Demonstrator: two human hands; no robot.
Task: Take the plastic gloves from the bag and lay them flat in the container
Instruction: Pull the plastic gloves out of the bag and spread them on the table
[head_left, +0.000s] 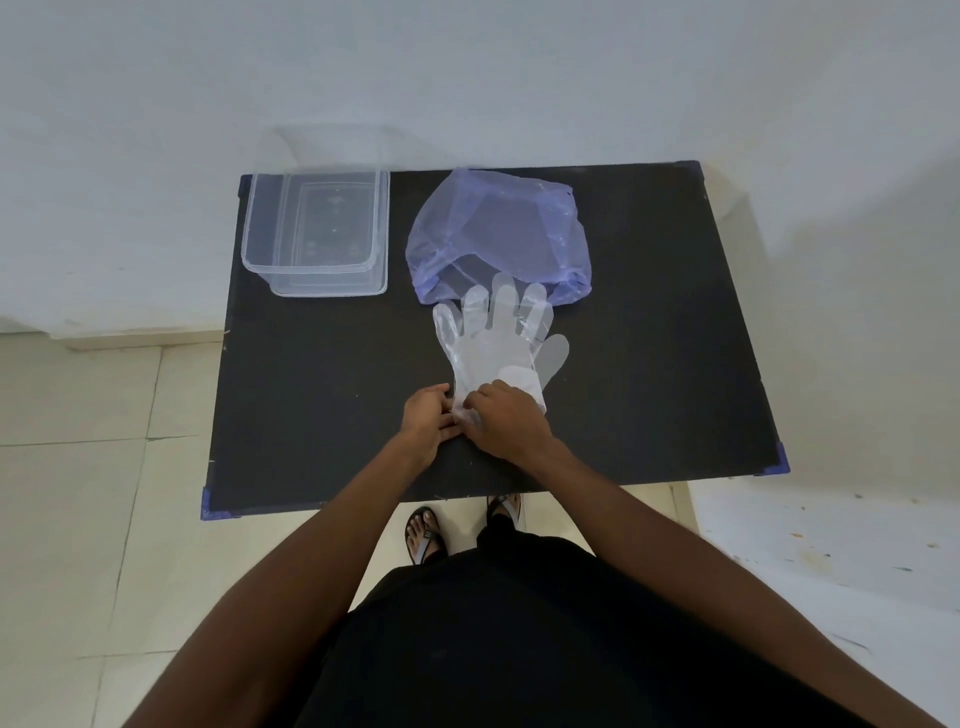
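Note:
A stack of clear plastic gloves (488, 343) lies flat on the black table, fingers pointing away from me toward the bag. The blue see-through bag (498, 234) sits just beyond them, its open mouth facing the gloves. My left hand (428, 421) and my right hand (506, 423) meet at the cuff end of the gloves, both pinching the thin plastic there. The clear rectangular container (311, 228) stands at the far left of the table, with nothing visible inside, resting on what looks like its lid.
The black table (675, 364) has blue corner caps and is bare on its right and near-left parts. A pale wall rises behind it. Tiled floor surrounds it, and my sandalled feet (426, 535) stand under the near edge.

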